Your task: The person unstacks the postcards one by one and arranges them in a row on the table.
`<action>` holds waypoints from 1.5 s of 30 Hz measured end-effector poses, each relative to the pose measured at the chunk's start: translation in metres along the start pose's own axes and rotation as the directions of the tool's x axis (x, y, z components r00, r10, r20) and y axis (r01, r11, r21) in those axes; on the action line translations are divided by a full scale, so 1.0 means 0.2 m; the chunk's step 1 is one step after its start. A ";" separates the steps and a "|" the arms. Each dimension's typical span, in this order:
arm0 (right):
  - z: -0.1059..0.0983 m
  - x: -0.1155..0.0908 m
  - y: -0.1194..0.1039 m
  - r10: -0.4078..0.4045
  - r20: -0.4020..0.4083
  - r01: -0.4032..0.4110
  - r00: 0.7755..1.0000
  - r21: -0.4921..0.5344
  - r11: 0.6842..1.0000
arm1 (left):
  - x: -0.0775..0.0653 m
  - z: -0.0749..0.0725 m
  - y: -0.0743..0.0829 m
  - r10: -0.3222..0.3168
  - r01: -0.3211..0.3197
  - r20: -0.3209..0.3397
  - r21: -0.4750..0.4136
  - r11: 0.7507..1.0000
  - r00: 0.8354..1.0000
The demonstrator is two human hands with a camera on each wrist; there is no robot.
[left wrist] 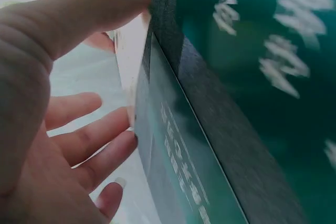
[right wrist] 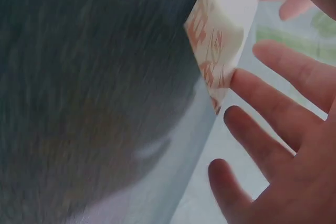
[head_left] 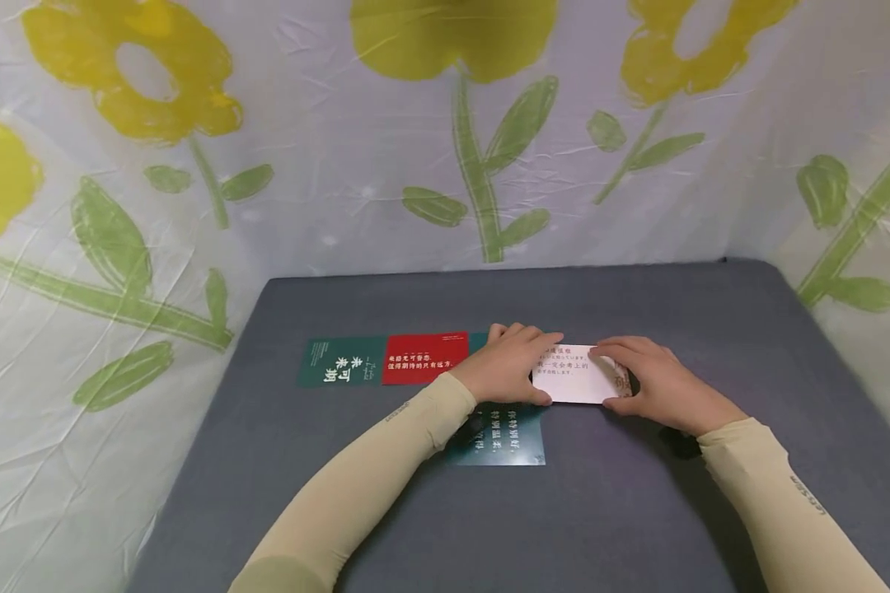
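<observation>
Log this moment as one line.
left hand: holds white card at left end | right hand: holds it at right end | red card: on table, right of leftmost green card

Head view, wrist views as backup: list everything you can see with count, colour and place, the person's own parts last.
White card: one, white with print, between both hands
Red card: one, red, left of the left hand
Left green card: one, green, beside the red card
Hidden green card: one, green, mostly behind the left hand
Near green card: one, green, nearest the person
Table: one, grey, beneath the cards
Flowered cloth: white, yellow and green, around the table
Sleeves: two, beige, on the arms
Left hand, right hand: bare, gripping the white card's ends
</observation>
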State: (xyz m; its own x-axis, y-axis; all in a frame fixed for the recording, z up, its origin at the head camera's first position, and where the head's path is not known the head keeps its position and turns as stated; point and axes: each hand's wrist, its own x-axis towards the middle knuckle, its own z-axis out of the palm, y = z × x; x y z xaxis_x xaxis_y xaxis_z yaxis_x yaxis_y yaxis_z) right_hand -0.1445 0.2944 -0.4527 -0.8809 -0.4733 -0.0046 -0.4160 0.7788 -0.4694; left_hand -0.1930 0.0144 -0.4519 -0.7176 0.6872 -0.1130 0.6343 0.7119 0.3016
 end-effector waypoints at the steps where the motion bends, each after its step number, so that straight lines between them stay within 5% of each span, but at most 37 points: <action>1: -0.01 0.00 0.02 0.014 0.014 -0.014 1.000 0.010 1.000 | 0.02 0.00 0.01 0.002 -0.002 -0.001 -0.002 1.000 1.000; 17: -0.13 0.05 0.19 0.127 0.115 -0.134 0.985 0.058 0.989 | 0.30 -0.01 0.02 -0.010 0.012 0.033 -0.036 0.999 0.999; 45: -0.13 0.06 0.20 0.108 0.134 -0.109 0.985 -0.002 0.994 | 0.29 0.06 0.03 -0.069 0.070 0.012 -0.108 0.992 0.998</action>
State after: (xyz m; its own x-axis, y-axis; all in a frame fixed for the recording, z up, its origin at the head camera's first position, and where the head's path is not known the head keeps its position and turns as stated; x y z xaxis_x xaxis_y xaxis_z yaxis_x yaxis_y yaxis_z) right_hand -0.1764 0.3299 -0.4490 -0.8825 -0.4370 -0.1735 -0.3182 0.8268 -0.4639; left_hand -0.2270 0.0596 -0.4687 -0.7560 0.6384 -0.1448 0.5482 0.7383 0.3931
